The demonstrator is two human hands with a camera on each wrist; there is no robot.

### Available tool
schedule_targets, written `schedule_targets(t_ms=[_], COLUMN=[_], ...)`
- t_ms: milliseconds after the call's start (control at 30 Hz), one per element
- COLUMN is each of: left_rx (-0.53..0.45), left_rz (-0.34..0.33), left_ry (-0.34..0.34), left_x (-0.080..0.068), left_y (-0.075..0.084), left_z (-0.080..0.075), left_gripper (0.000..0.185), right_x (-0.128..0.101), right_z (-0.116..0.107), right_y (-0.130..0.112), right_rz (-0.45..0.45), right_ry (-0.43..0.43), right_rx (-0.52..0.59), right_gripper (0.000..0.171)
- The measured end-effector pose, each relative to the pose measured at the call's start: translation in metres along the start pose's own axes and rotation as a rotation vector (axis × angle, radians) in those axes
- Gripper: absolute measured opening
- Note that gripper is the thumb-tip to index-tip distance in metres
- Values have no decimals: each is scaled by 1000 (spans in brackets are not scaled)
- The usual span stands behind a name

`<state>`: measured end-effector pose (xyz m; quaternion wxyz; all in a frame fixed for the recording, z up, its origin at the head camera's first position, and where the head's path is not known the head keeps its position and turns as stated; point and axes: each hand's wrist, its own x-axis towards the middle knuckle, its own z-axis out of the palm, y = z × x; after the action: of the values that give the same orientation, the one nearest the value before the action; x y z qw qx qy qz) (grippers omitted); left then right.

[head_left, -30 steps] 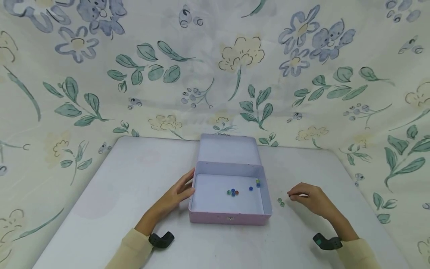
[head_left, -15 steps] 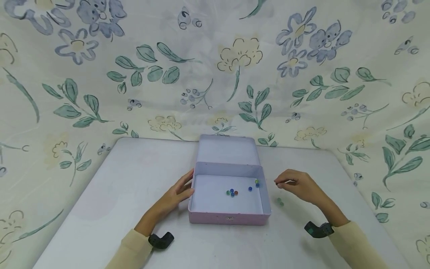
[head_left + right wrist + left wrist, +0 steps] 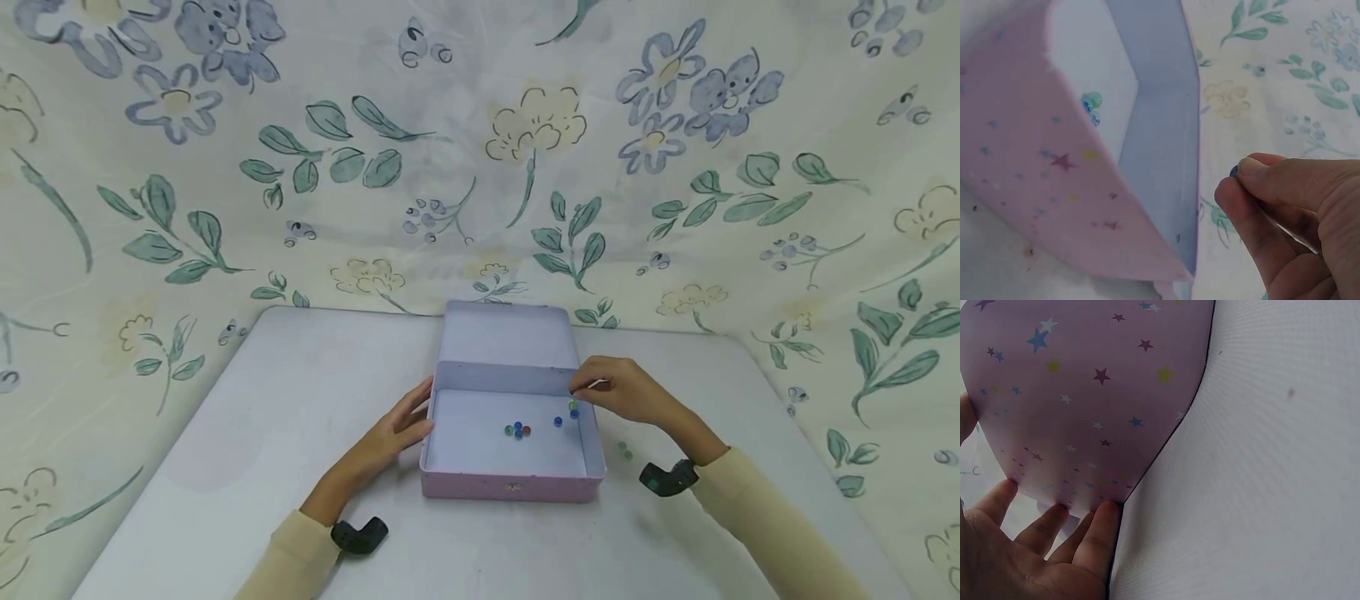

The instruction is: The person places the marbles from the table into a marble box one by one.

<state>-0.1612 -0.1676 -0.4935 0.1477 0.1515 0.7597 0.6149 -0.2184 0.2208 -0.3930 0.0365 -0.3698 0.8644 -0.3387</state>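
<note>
A pink, star-patterned box point(image 3: 513, 487) stands on the table with its hinged lid point(image 3: 512, 333) raised at the back. Several glass marbles lie inside, among them a red marble point(image 3: 527, 431) and a lone blue marble point(image 3: 558, 422). My left hand point(image 3: 386, 437) touches the box's left side; in the left wrist view its fingertips point(image 3: 1107, 512) press against the starry wall. Over the box's right rim, my right hand point(image 3: 626, 392) pinches a small dark-blue marble point(image 3: 1234, 171) between thumb and index finger. The fingers mostly hide that marble.
Two green marbles point(image 3: 625, 451) lie on the white table point(image 3: 337, 350) to the right of the box, below my right forearm. A flower-printed cloth point(image 3: 450, 167) rises behind the table and along both sides.
My right hand has lifted from beside the two green marbles and moved left, with its marble, to above the box's right edge. The left hand has stayed at the box.
</note>
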Motion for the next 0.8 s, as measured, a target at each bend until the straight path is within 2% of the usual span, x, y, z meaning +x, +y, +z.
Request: schedule_targets(t_ms=[300,533,800], left_rx=[-15,-17,-28], left_rz=[-8,-5,6], left_ry=[4,2,-13], left_x=[0,0,-1], left_y=[1,2,2], left_z=[0,0,-2], left_gripper=[68,68,69], right_x=[37,57,69], right_z=[13,24,47], right_y=[-12,-16,-7], right_rz=[-77,-67,-68], right_ry=[-58,-103,-179], right_rx=[-26,-46,-94], right_gripper=[15,16,13])
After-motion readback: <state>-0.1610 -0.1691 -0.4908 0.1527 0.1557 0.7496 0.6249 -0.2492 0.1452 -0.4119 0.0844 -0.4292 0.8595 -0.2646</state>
